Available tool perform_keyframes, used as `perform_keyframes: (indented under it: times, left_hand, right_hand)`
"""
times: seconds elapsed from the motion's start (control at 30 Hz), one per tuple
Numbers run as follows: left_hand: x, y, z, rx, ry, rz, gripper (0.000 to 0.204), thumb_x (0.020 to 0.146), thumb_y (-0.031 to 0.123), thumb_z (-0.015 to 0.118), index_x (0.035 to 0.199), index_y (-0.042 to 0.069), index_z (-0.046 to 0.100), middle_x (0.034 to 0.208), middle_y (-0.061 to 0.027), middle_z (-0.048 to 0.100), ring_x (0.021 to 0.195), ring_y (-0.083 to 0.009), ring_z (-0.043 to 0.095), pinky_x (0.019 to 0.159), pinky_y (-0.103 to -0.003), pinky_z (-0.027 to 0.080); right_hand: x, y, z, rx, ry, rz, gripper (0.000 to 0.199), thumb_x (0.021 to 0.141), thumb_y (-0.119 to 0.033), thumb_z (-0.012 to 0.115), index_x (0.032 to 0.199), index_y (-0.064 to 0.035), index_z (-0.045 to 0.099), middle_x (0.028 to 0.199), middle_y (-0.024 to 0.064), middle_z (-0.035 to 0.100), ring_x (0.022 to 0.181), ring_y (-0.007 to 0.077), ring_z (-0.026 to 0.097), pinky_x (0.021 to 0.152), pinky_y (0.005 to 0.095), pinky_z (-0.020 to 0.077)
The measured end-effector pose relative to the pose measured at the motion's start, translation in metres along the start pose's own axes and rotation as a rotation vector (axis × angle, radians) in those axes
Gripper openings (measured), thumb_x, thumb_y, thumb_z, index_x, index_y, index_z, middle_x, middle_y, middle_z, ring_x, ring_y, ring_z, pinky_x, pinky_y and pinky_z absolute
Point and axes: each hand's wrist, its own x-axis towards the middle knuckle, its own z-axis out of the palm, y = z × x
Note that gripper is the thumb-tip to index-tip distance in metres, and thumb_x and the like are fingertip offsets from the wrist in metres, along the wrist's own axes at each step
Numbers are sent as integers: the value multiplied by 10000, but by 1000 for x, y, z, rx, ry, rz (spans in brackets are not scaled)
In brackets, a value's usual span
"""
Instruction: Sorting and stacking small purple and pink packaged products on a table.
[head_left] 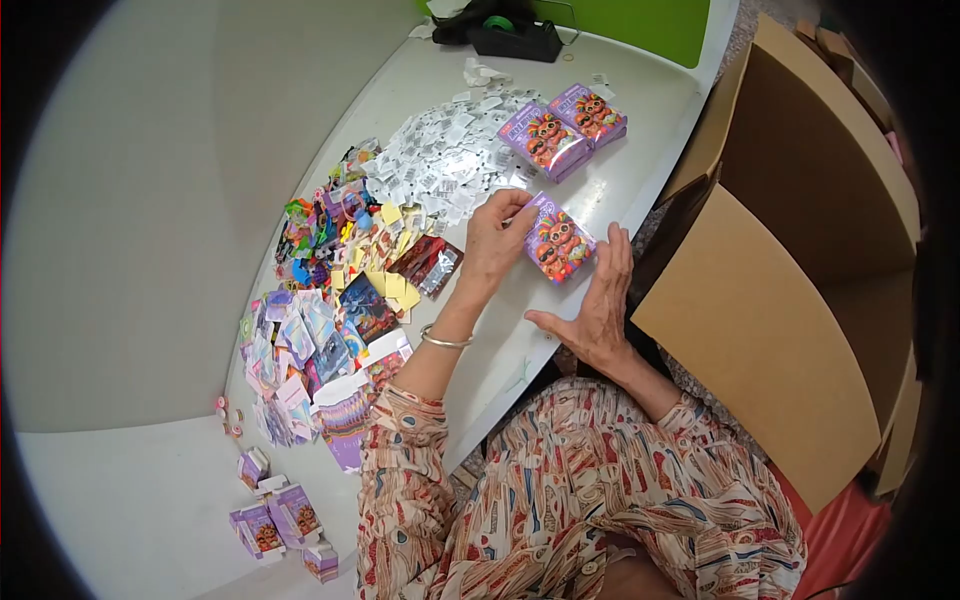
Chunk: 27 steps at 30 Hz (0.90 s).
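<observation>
A small purple box [562, 243] printed with colourful cartoon figures lies at the table's front edge. My left hand [495, 240] pinches it at its upper left corner, fingertips and thumb closed together there. Beside its right side my right hand [602, 305] is open, fingers straight and thumb spread away; whether its fingertips touch the box I cannot tell. Just beyond are stacks of matching purple boxes [548, 140], set side by side. A heap of small white printed slips [440, 150] spreads to the left of these stacks.
Colourful small toys [310, 235], yellow paper pieces [395, 285] and a pile of cards [290, 360] cover the table's left part. More purple boxes [295, 515] sit lower left. A black tape dispenser [515, 40] stands at the back. A large open cardboard carton [770, 330] is on the right.
</observation>
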Motion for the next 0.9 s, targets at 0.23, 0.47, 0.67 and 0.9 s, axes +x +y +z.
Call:
perform_keyframes:
  times: [0.23, 0.47, 0.67, 0.9]
  left_hand:
    - [2, -11, 3, 267, 29, -62, 279, 910, 199, 640, 1094, -11, 631, 886, -33, 637, 815, -56, 542, 704, -235, 455]
    - [-34, -3, 37, 553, 242, 171, 300, 933, 183, 538, 1145, -30, 534, 960, -221, 601, 924, -388, 561, 797, -432, 438]
    - [-34, -7, 27, 386, 217, 12, 407, 922, 188, 568, 1246, -46, 490, 996, -233, 596, 945, -371, 568, 825, -409, 459]
    - [-37, 25, 34, 899, 57, 251, 784, 796, 453, 709, 1347, -33, 435, 1348, -258, 433, 1130, -386, 520, 946, -439, 433]
  right_hand:
    - [12, 21, 10, -111, -45, 11, 979, 679, -362, 814, 1375, 69, 276, 1369, 280, 335, 1264, 435, 344, 1055, 543, 265]
    - [14, 20, 14, -10, -21, 125, 977, 683, -200, 806, 1414, 74, 219, 1363, 282, 339, 1240, 443, 362, 1038, 514, 295]
    - [14, 18, 12, -85, -4, 42, 965, 681, -112, 792, 1418, 92, 204, 1379, 281, 341, 1215, 448, 395, 1013, 499, 326]
    - [11, 33, 10, 5, -96, 40, 1054, 606, -67, 830, 1424, 73, 180, 1410, 280, 330, 1251, 460, 380, 1028, 498, 338]
